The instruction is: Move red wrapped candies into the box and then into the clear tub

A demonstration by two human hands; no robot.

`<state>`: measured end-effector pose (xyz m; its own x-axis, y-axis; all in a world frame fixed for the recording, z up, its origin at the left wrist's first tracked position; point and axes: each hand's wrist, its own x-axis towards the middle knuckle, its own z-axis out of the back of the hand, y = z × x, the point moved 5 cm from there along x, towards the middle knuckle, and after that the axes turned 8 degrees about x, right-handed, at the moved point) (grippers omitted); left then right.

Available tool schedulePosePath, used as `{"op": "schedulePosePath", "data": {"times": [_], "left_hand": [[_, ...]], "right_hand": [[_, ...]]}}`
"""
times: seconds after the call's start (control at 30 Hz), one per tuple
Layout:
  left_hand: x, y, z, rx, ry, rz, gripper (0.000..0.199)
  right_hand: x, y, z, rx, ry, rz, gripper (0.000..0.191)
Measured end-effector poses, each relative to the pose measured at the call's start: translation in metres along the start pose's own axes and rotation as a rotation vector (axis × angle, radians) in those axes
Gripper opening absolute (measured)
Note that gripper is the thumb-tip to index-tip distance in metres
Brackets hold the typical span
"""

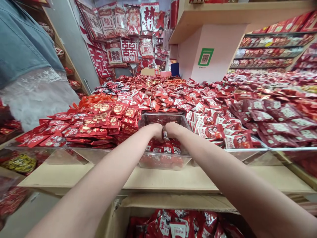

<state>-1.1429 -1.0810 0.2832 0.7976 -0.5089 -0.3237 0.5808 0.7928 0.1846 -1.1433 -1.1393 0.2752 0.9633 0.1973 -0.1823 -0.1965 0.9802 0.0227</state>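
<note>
Both my arms reach into a clear plastic bin [164,162] at the middle of the display. My left hand [156,131] and my right hand [173,129] are close together inside it, with fingers curled inward and largely hidden. Between them is a small dark red packet [164,135], partly covered by the fingers. Under the hands, red and white packets [167,149] lie in a row along the bin's front. The bin's rear part shows bare clear plastic.
Heaped red packets [106,119] stand left of the bin, white-and-red ones [214,127] right. Below the wooden shelf edge [173,181], an open carton [119,218] holds larger red bags [178,224]. At the far left is a person in blue and white clothing [29,43].
</note>
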Motion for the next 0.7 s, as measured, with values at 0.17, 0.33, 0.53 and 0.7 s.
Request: {"op": "schedulePosePath", "data": {"times": [0.17,0.33,0.53,0.7], "left_hand": [[-0.001,0.005,-0.004,0.035,0.053,0.046,0.072],[-0.001,0.007,-0.010,0.044,0.050,0.168,0.079],[0.009,0.004,-0.017,0.043,0.072,0.277,0.062],[0.017,0.008,-0.021,0.027,0.089,0.320,0.050]], "right_hand": [[0.000,-0.003,-0.003,0.002,-0.008,-0.008,0.036],[0.000,-0.004,-0.006,0.023,-0.027,-0.008,0.035],[0.004,-0.002,-0.007,0.042,0.045,-0.006,0.045],[-0.001,0.000,-0.006,0.045,0.035,-0.026,0.056]]}}
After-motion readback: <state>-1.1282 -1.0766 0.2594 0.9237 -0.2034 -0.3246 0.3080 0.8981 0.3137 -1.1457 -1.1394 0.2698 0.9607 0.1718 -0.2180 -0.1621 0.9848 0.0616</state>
